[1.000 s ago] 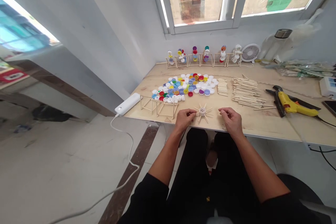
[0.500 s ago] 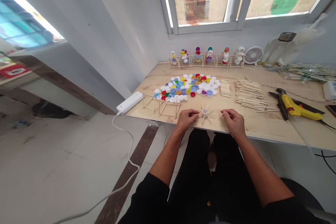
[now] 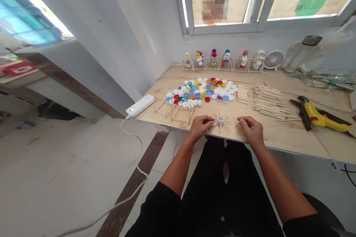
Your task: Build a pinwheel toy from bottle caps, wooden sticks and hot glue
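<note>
At the table's front edge is a spoked wheel [image 3: 220,119], a white bottle cap with thin wooden sticks radiating from it. My left hand [image 3: 202,126] pinches the end of a stick on the wheel's left side. To the right of the wheel, and apart from it, my right hand [image 3: 252,130] has thumb and fingertips pressed together; whatever may be between them is too small to make out. Just left of my left hand stand two stick frames [image 3: 180,113]. Beyond the wheel lies a spread of coloured bottle caps [image 3: 203,96].
Short sticks [image 3: 242,94] and a pile of longer sticks [image 3: 269,102] lie right of the caps. A yellow glue gun [image 3: 319,118] rests farther right. Finished cap wheels on frames [image 3: 214,59] line the back beside a small fan [image 3: 274,60]. A white power strip [image 3: 140,106] is at the left edge.
The whole view has shifted slightly, so the table appears a little farther right. Both hands keep nearly the same pose around the wheel, whose spokes appear turned a little.
</note>
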`<state>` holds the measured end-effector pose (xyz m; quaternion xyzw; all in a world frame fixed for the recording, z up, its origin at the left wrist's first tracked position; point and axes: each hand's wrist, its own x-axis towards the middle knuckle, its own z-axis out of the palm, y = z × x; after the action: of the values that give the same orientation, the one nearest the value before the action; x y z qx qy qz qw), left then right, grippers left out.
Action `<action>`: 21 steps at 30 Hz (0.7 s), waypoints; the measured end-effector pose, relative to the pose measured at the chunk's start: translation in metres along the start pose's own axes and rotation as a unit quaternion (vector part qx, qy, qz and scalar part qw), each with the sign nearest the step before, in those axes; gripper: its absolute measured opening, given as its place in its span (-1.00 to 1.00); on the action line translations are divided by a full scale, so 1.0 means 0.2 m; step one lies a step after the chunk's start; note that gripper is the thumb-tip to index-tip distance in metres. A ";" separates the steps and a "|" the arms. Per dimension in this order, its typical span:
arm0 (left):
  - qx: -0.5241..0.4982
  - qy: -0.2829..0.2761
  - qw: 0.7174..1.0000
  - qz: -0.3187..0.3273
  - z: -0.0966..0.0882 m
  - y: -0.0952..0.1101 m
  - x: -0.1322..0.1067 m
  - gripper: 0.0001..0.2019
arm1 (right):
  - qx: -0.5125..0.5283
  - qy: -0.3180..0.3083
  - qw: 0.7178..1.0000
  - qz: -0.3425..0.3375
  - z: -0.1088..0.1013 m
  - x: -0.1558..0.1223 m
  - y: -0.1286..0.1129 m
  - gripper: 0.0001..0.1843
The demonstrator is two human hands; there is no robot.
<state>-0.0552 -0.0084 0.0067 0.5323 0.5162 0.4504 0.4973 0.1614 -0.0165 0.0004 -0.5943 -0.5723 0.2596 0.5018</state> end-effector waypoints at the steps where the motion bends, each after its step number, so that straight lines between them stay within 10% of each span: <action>1: -0.003 0.000 1.000 0.001 0.00 0.00 0.00 -0.81 | 0.000 0.000 1.000 -0.002 0.00 0.00 0.00 -0.65; 21: -0.014 0.004 0.999 0.035 0.01 -0.03 0.00 -0.84 | -0.001 0.006 1.000 -0.014 0.01 0.01 0.04 -0.64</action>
<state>-0.0546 -0.0081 0.0014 0.5416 0.4930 0.4767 0.4861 0.1631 -0.0136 -0.0064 -0.5882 -0.5779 0.2486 0.5082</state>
